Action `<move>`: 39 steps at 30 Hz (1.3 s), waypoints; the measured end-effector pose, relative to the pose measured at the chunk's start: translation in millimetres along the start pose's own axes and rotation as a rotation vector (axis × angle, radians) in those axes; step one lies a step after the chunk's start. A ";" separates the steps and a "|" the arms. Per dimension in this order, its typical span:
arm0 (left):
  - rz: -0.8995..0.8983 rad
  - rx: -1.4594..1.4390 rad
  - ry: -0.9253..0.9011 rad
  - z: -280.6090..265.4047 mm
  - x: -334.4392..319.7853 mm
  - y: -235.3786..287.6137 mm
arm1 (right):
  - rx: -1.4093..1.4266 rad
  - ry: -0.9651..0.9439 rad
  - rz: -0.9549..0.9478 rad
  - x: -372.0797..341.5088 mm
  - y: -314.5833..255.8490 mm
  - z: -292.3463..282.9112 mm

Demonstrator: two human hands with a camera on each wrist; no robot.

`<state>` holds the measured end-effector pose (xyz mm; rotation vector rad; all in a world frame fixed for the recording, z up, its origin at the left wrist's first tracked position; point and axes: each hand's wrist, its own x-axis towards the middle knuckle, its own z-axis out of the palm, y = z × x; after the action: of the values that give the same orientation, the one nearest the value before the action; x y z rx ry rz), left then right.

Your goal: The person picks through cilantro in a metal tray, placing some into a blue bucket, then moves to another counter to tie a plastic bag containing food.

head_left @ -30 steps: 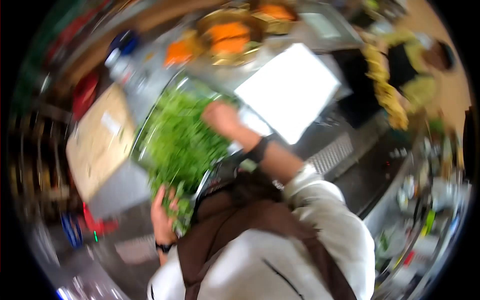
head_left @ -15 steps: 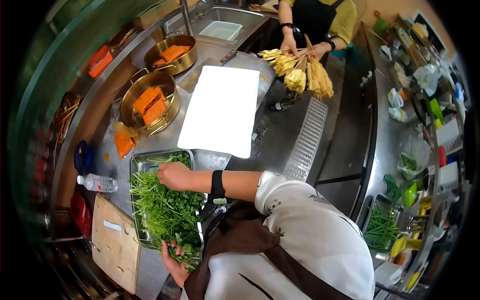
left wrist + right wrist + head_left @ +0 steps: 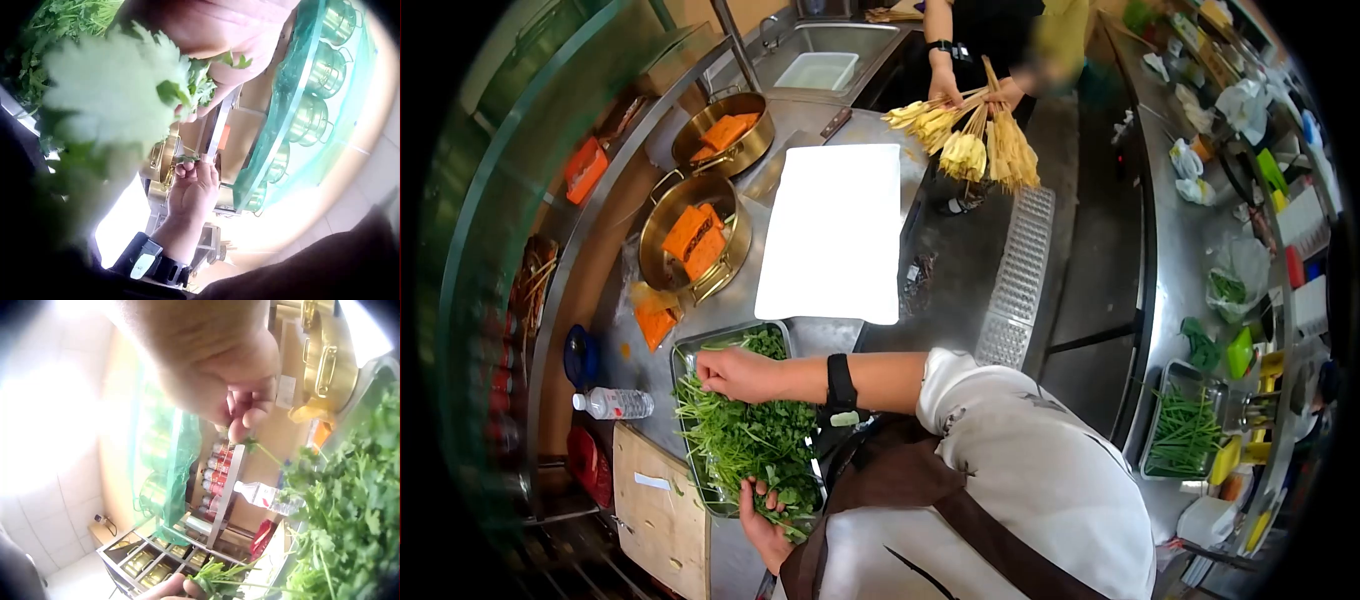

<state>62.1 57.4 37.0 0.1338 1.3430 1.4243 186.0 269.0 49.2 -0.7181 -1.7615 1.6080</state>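
Observation:
Leafy green herbs [image 3: 750,440] fill a metal tray [image 3: 683,440] in front of the person. Over the tray's far part, the right hand [image 3: 742,376] pinches a thin sprig between thumb and fingers; a small leaf [image 3: 189,159] shows at its fingertips in the left wrist view. At the tray's near end, the left hand [image 3: 765,525] has its fingers curled round a small bunch. That bunch's stems and leaves [image 3: 215,572] show beside the left fingers in the right wrist view. A large blurred leaf [image 3: 112,94] covers part of the left wrist view.
Left of the tray are a water bottle [image 3: 614,403] and a cutting board [image 3: 662,510]. Beyond it lie a white board [image 3: 830,235] and two brass pots [image 3: 735,235] with orange blocks. Another person holds yellow skewered food [image 3: 965,155] across the counter.
The head view has steadied and turned since the blurred frame. My right hand has shifted across the herbs toward the tray's left edge. My left hand stays at the near end.

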 end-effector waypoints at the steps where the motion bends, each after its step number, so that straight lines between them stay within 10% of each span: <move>1: -0.011 0.002 -0.040 1.1 0.6 0.5 | -0.049 0.050 -0.124 -0.3 4.1 0.7; 20: -0.020 -0.224 -0.171 38.1 32.7 4.4 | -0.324 -0.034 -0.728 -42.7 -20.7 33.3; 39: -0.001 -0.049 -0.208 -1.0 21.7 -1.6 | -0.324 -0.338 -0.512 -57.0 5.9 32.3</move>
<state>54.2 72.4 23.3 0.2423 1.1364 1.4003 198.1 205.7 36.5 -0.1013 -2.2531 1.1515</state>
